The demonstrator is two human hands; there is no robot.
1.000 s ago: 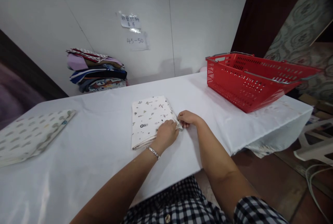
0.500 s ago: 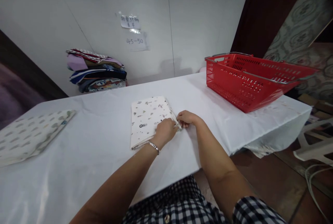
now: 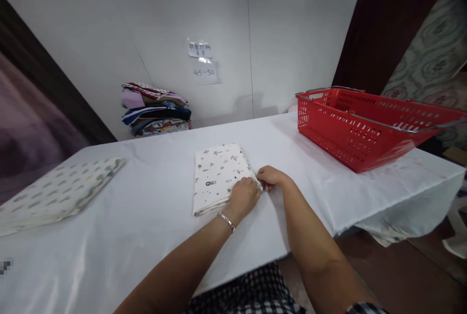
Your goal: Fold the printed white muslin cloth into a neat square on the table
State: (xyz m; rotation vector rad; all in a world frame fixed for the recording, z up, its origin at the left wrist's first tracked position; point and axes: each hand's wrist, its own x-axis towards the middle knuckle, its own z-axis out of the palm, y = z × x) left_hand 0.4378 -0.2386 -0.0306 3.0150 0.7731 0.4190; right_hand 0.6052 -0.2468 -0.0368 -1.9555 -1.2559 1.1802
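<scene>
The folded patterned cloth (image 3: 219, 175) lies flat near the middle of the white counter (image 3: 146, 236), a neat rectangle with small dark prints on a pale ground. Both hands meet at its corner at about 4 o'clock. The left hand (image 3: 245, 197) rests palm down on that corner, fingers curled together onto the fabric, a silver bracelet (image 3: 226, 219) at the wrist; its grip is pressed closed against the cloth, though the fingertips are hidden under the hand. The right hand (image 3: 270, 178) sits just beside it at 3 o'clock of the corner, fingers bent inward and pinching the cloth's edge between thumb and fingertips, knuckles touching the counter.

At 9 o'clock from the cloth, well apart, lies another folded cloth (image 3: 54, 195) with grey-green spots. At 11 o'clock, against the wall, stands a stack of folded fabrics (image 3: 155, 109). At 2 o'clock a red basket (image 3: 361, 127) sits on the counter, and paper notes (image 3: 202, 61) are taped to the wall at 12 o'clock.
</scene>
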